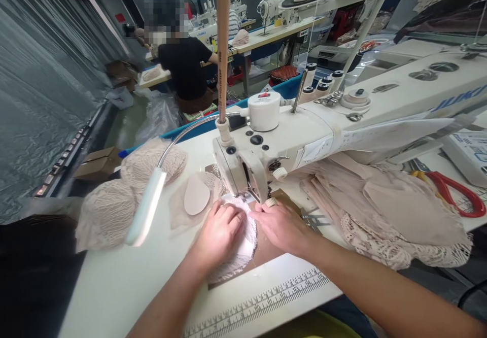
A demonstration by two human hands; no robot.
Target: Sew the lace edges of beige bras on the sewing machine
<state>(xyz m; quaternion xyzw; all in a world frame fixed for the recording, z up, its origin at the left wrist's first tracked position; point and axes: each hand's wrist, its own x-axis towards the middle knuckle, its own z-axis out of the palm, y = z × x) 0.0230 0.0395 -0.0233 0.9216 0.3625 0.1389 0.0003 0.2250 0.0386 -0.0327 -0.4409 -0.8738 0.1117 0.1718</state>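
Observation:
My left hand [219, 232] lies on a pale lace piece [243, 249] on the sewing table, fingers curled and pressed down on the fabric. My right hand [281, 225] rests on the same lace piece from the right, its fingers pinching the edge just below the presser foot of the white sewing machine [258, 163]. Both hands sit right in front of the needle area. A ring or thimble shows on one right finger.
A flexible lamp [146, 206] arches over the left. Lace cups [125, 191] and an oval pad [197, 194] lie left of the machine, a heap of lace pieces [391, 216] right. Red-handled scissors [458, 193] lie far right. A printed ruler [262, 300] lines the table edge. Another person sits behind.

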